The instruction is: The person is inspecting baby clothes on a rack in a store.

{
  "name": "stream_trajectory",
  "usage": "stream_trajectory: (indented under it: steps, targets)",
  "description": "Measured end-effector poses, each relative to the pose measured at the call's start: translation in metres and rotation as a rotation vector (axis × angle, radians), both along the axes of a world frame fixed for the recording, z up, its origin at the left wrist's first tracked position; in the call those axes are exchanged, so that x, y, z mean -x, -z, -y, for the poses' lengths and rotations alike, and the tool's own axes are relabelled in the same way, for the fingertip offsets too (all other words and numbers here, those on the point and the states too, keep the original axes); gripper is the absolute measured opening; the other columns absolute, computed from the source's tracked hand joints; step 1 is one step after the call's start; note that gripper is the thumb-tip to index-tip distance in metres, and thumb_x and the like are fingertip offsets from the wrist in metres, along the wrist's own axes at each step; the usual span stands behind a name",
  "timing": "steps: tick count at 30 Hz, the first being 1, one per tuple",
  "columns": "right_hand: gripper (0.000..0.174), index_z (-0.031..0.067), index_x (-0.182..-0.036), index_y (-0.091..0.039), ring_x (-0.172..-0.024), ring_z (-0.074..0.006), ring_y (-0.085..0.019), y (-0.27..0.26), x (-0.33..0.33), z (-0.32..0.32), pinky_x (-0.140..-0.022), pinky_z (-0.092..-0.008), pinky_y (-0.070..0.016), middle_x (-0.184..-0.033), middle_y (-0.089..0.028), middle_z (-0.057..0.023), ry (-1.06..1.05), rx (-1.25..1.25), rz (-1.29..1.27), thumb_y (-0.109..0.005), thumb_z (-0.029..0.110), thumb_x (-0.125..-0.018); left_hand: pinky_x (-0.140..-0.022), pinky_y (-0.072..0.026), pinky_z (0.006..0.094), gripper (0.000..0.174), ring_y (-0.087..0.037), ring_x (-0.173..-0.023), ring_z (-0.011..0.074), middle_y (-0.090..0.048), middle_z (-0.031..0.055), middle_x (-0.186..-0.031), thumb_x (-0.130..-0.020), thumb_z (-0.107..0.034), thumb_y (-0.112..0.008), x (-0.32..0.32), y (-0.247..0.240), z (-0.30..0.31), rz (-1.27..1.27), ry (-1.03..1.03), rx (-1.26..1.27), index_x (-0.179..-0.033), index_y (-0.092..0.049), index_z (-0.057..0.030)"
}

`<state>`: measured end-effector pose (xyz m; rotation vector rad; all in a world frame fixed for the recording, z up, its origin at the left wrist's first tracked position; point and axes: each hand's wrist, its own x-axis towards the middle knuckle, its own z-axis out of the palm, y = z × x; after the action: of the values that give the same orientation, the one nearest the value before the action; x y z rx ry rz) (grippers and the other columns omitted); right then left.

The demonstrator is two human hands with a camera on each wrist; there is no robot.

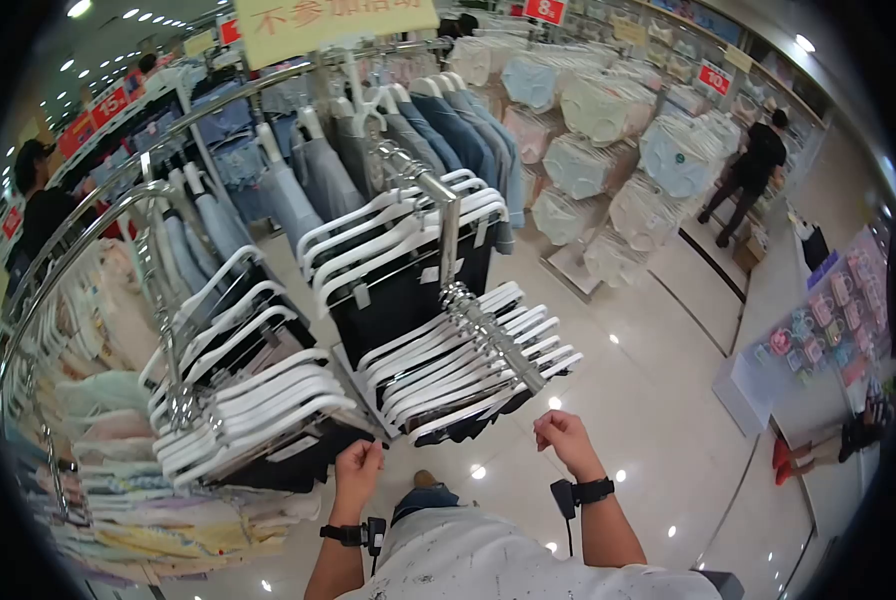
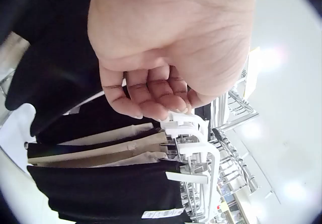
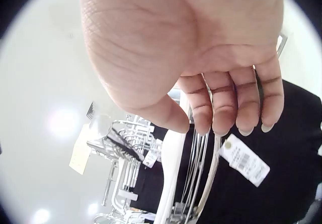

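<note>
My left hand is beside the front of the left row of white hangers, close to the black garment hanging there. In the left wrist view its fingers curl loosely, fingertips overlapping a white hanger end, with no grip on anything showing. Held in the air before the body, my right hand is just right of the front row of hangers on the centre arm. Its fingers hang loosely bent with nothing between them; beyond them are black cloth and a white price tag.
A chrome rail curves along the left, with pastel clothes below. The centre arm's chrome end juts toward me. Underwear racks stand behind. At right are a display counter and a person in black.
</note>
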<state>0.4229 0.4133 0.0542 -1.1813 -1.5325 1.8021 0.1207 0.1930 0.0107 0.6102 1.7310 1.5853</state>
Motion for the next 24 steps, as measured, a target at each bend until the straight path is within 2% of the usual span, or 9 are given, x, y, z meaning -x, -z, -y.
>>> stream_trajectory:
  steps: [6, 11, 13, 15, 17, 19, 21, 22, 24]
  targets:
    - [0.019, 0.0010, -0.082, -0.063, -0.061, -0.0101, -0.058, -0.019, -0.008, -0.044, -0.058, -0.0254, -0.0477, -0.068, -0.061, -0.0022, 0.169, -0.144, 0.055, -0.065, 0.015, -0.095, -0.063, -0.0430, 0.0228, 0.029, -0.054, -0.065, 0.0062, -0.060, -0.0001, -0.070, -0.103, -0.020, -0.058, 0.026, 0.009, -0.045, 0.028, 0.113, -0.014, -0.080, -0.060, -0.0025]
    - [0.020, 0.0034, -0.080, -0.061, -0.061, -0.0130, -0.059, -0.020, -0.011, -0.081, -0.059, -0.0283, -0.0503, -0.068, -0.059, -0.0032, 0.286, -0.188, 0.009, -0.061, 0.015, -0.096, -0.064, -0.0423, 0.0238, 0.030, -0.053, -0.066, 0.0072, -0.060, 0.0006, -0.072, -0.103, -0.020, -0.057, 0.031, 0.010, -0.054, 0.093, -0.004, -0.012, -0.079, -0.059, -0.0023]
    - [0.023, 0.0048, -0.077, -0.058, -0.059, -0.0126, -0.056, -0.013, -0.014, -0.098, -0.058, -0.0285, -0.0490, -0.067, -0.057, -0.0024, 0.263, -0.201, 0.017, -0.060, 0.015, -0.097, -0.063, -0.0427, 0.0253, 0.036, -0.053, -0.062, 0.0092, -0.058, 0.0021, -0.065, -0.104, -0.020, -0.055, 0.026, 0.005, -0.059, 0.048, -0.075, 0.035, -0.072, -0.056, -0.0035]
    - [0.024, 0.0053, -0.075, -0.056, -0.057, -0.0119, -0.053, -0.007, -0.015, -0.122, -0.056, -0.0287, -0.0474, -0.065, -0.055, -0.0018, 0.330, -0.213, 0.002, -0.060, 0.015, -0.097, -0.061, -0.0411, 0.0254, 0.036, -0.052, -0.061, 0.0082, -0.056, 0.0010, -0.064, -0.103, -0.022, -0.056, 0.022, 0.008, -0.064, 0.031, -0.117, 0.016, -0.072, -0.056, -0.0040]
    - [0.026, 0.0052, -0.074, -0.055, -0.055, -0.0110, -0.050, 0.003, -0.015, -0.145, -0.054, -0.0288, -0.0458, -0.064, -0.053, -0.0017, 0.261, -0.198, -0.037, -0.060, 0.016, -0.097, -0.063, -0.0404, 0.0246, 0.035, -0.051, -0.066, 0.0066, -0.056, -0.0011, -0.068, -0.103, -0.027, -0.058, 0.014, 0.002, -0.070, -0.013, -0.198, 0.079, -0.076, -0.058, -0.0045]
    - [0.024, 0.0045, -0.075, -0.058, -0.053, -0.0087, -0.050, -0.002, -0.010, -0.167, -0.051, -0.0251, -0.0424, -0.063, -0.053, 0.0007, 0.155, -0.112, -0.039, -0.062, 0.015, -0.097, -0.062, -0.0398, 0.0251, 0.036, -0.049, -0.065, 0.0061, -0.056, -0.0023, -0.069, -0.103, -0.029, -0.059, 0.002, -0.004, -0.079, -0.037, -0.323, 0.078, -0.075, -0.058, -0.0053]
    - [0.026, 0.0048, -0.074, -0.058, -0.051, -0.0079, -0.048, -0.013, -0.002, -0.186, -0.050, -0.0246, -0.0409, -0.063, -0.052, 0.0015, 0.051, -0.128, 0.053, -0.063, 0.017, -0.097, -0.060, -0.0381, 0.0247, 0.037, -0.047, -0.065, 0.0057, -0.055, -0.0032, -0.069, -0.103, -0.029, -0.059, -0.016, -0.009, -0.088, 0.031, -0.521, 0.043, -0.076, -0.058, -0.0049]
    - [0.027, 0.0049, -0.074, -0.057, -0.049, -0.0074, -0.045, -0.016, 0.001, -0.195, -0.050, -0.0249, -0.0409, -0.060, -0.050, 0.0019, -0.036, -0.132, 0.076, -0.062, 0.019, -0.097, -0.058, -0.0372, 0.0247, 0.036, -0.046, -0.065, 0.0056, -0.054, -0.0034, -0.070, -0.104, -0.029, -0.058, -0.018, 0.004, -0.088, -0.072, -0.554, 0.102, -0.079, -0.060, -0.0036]
    - [0.028, 0.0044, -0.075, -0.058, -0.049, -0.0057, -0.044, -0.010, 0.004, -0.214, -0.049, -0.0250, -0.0402, -0.060, -0.050, 0.0026, -0.167, -0.143, 0.098, -0.063, 0.022, -0.097, -0.057, -0.0375, 0.0252, 0.035, -0.047, -0.064, 0.0066, -0.055, -0.0022, -0.071, -0.105, -0.030, -0.055, -0.030, 0.009, -0.087, -0.002, -0.638, 0.075, -0.085, -0.061, -0.0024]
